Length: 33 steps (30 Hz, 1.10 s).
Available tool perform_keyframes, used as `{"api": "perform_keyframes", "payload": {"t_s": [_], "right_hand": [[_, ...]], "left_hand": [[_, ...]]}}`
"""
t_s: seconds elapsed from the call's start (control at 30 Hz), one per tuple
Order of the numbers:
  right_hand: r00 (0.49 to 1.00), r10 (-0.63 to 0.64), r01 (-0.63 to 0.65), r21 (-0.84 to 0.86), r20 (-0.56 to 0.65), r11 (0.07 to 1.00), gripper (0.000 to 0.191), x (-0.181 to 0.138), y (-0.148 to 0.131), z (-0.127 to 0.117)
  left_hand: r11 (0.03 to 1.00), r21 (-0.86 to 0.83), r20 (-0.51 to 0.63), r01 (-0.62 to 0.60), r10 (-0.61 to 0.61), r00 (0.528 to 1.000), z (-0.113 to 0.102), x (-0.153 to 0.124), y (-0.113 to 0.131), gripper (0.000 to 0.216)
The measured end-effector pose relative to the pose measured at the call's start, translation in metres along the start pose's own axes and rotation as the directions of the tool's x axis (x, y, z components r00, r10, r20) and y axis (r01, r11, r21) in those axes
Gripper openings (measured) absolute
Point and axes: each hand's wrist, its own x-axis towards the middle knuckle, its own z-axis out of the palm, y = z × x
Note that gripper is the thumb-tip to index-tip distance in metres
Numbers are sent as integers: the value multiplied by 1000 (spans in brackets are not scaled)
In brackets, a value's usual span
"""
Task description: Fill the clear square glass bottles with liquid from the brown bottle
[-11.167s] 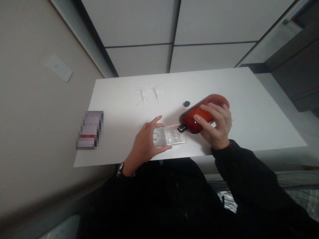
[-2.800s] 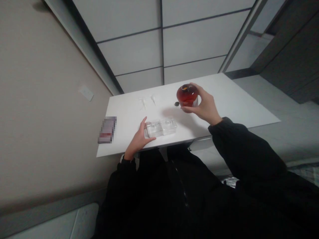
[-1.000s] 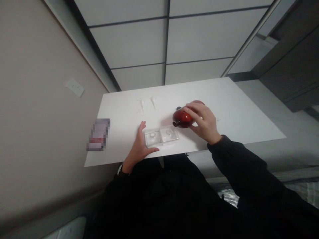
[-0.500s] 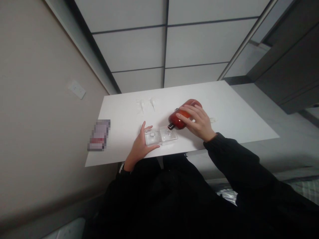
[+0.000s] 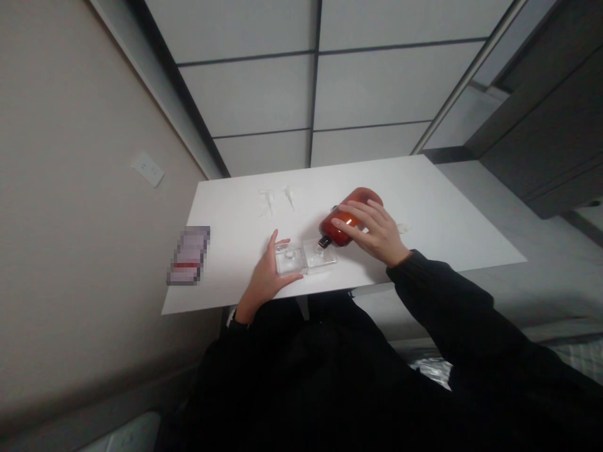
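Observation:
My right hand (image 5: 375,233) is wrapped over a red-amber bottle (image 5: 340,231), tilted so that its black neck points down to the left. The bottle mouth hovers over the right half of an open clear plastic case (image 5: 291,266), which lies near the table's front edge. Around the left half of that case, my left hand (image 5: 264,276) has its thumb along the near edge and fingers at the far edge. A small round shape shows inside each half. Whether liquid is leaving the bottle cannot be made out.
Two small white dropper-like pieces (image 5: 289,198) lie at the back of the white table (image 5: 452,220). A pale scrap (image 5: 402,228) sits right of my right hand. At the left edge lies a blurred-out flat object (image 5: 188,256). The wall (image 5: 85,188) borders the left side.
Both hands, the tilted bottle and the case keep the same arrangement. Only the camera view has shifted slightly.

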Motion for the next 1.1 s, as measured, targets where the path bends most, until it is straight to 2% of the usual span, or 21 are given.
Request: {"api": "perform_keyframes", "payload": {"t_s": [0.23,0.73,1.1], "right_hand": [[996,-88,88,-61,-8,994,87,2,3,-3],[998,-66,67,-29,15,997,97,1,7,-1],[993,34,-39,43,116,998,108,-1,9,1]], "left_hand": [[1000,0,8,6,-6,1000,0,0,-1,127],[1000,-15,0,26,-26,1000,0,0,1,125],[999,-29,-5,22,-22,1000,0,-1,2,124]]}}
